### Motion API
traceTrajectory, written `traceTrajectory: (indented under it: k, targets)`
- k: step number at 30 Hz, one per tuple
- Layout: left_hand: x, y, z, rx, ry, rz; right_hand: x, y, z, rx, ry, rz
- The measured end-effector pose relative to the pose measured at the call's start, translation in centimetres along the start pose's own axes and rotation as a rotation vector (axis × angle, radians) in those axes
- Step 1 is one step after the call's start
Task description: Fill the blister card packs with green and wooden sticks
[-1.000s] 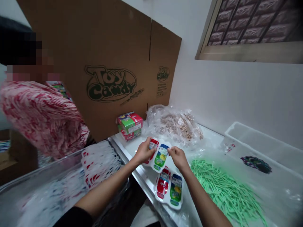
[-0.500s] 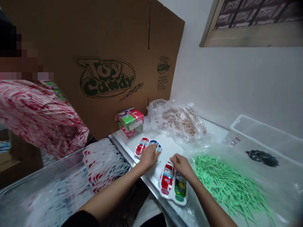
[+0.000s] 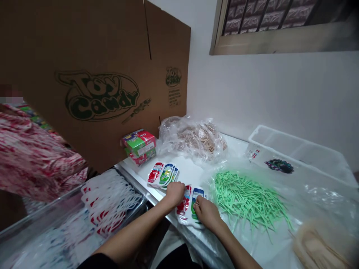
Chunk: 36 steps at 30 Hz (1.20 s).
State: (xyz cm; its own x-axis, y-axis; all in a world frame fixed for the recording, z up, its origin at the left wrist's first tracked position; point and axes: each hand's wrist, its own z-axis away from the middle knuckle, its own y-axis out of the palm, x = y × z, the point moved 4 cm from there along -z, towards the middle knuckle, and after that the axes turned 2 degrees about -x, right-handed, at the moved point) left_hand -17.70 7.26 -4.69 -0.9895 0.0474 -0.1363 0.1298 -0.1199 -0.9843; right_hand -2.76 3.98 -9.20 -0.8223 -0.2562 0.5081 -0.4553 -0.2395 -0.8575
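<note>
Side by side over the near stack of bottle-shaped packets (image 3: 183, 203), printed red cola and green-blue, are both my hands. My left hand (image 3: 175, 194) is closed at the stack's upper left edge, its fingertips turned toward the red bottle print. Over the green bottle print, my right hand (image 3: 206, 213) is closed in a pinch. What either hand grips is hidden by the fingers. Just beyond my left hand lies another stack of similar packets (image 3: 166, 174) on the white table (image 3: 193, 172).
Green sticks (image 3: 246, 200) lie on clear plastic at the right. Behind are a bag of tan sticks (image 3: 196, 137) and printed candy boxes (image 3: 139, 144). A large carton (image 3: 106, 45) stands at the back left. Netted packets (image 3: 109, 201) fill a tub; a person's patterned sleeve (image 3: 33, 160) is beyond.
My left hand has left the far packet stack and come to the near one. My right hand has shifted down over the near packets. The view has turned right.
</note>
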Motion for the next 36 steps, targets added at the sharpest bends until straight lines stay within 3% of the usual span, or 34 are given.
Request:
traceTrajectory:
  k: [3, 6, 9, 11, 14, 18, 20, 23, 26, 28, 33, 36]
  targets:
    - [-0.3, -1.5, 1.4, -0.072, 0.074, -0.029, -0.7, -1.1, 0.1, -0.110, 0.069, -0.104]
    - [-0.3, -3.5, 2.7, -0.209, 0.229, 0.004, -2.0, -2.6, -0.1, -0.270, 0.143, -0.392]
    - [-0.3, -4.9, 3.4, -0.270, 0.422, 0.144, -2.8, -3.5, -0.8, -0.246, 0.092, -0.657]
    - [-0.2, -5.1, 3.4, -0.227, 0.472, 0.288, -3.1, -3.9, -1.0, -0.204, 0.057, -0.724]
    - [-0.3, -4.9, 2.8, -0.154, 0.382, 0.623, -3.6, -4.4, -0.7, -0.181, 0.050, -0.730]
    - [-0.8, -3.4, 1.7, -0.031, 0.136, 1.023, -3.7, -4.2, -0.3, -0.136, 0.051, -0.715]
    - [-0.9, -2.8, 1.4, -0.010, 0.096, 1.008, -3.7, -3.7, -0.3, -0.118, 0.057, -0.693]
    - [-0.4, -3.2, 1.3, -0.109, 0.160, 0.765, -3.9, -2.9, -0.4, -0.097, 0.071, -0.645]
    - [0.5, -5.0, 1.8, -0.246, 0.245, 0.518, -3.8, -3.2, -0.2, -0.133, 0.113, -0.572]
    - [0.5, -6.6, 2.3, -0.266, 0.298, 0.500, -3.4, -4.2, 0.2, -0.168, 0.141, -0.526]
    - [-2.3, -9.3, 3.0, 0.034, 0.389, 0.884, -1.3, -7.6, 1.2, -0.159, 0.021, -0.738]
    - [-4.3, -8.5, 2.6, 0.148, 0.269, 1.191, -1.9, -9.2, 2.4, -0.206, 0.023, -0.813]
